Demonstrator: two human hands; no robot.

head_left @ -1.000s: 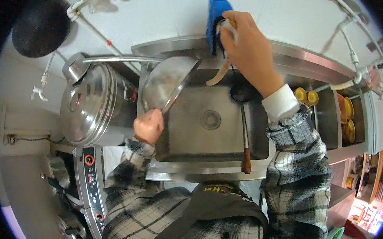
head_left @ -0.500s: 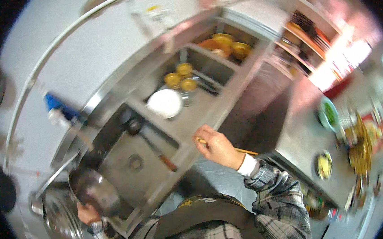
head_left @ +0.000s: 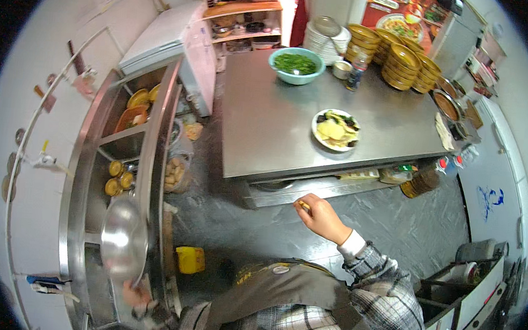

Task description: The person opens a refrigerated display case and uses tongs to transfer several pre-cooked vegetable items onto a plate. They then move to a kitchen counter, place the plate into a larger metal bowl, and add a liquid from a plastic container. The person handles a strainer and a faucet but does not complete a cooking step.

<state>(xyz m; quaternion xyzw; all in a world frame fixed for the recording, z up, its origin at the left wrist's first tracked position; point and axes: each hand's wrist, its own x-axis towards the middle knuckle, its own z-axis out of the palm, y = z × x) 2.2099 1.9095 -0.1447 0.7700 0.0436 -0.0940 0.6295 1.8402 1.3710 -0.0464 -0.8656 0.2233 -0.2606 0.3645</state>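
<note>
My left hand (head_left: 136, 294), somewhat blurred, is closed on the near rim of a shiny metal bowl (head_left: 124, 241). Tilted on its side, the bowl is over the sink (head_left: 98, 276) on the left and hides part of the basins. My right hand (head_left: 322, 219) is a closed fist held above the floor, short of the steel table (head_left: 260, 134). A thin yellowish stick (head_left: 303, 205) pokes out of it by the thumb; the rest is hidden by the hand. Beyond that hand, on the table, is a white plate (head_left: 335, 147) of sliced yellow food with dark pieces.
A blue bowl of chopped greens (head_left: 295, 79), stacked white plates (head_left: 327, 43), brown bowls (head_left: 401, 65) and a bottle (head_left: 356, 72) stand at the table's far side. Yellow jars (head_left: 114, 178) sit in a sink basin. A yellow container (head_left: 190, 260) is on the floor.
My view has swung right, from the sinks to the steel table. The metal bowl, still in my left hand, has been lifted up out of the near sink area. My right hand stays closed.
</note>
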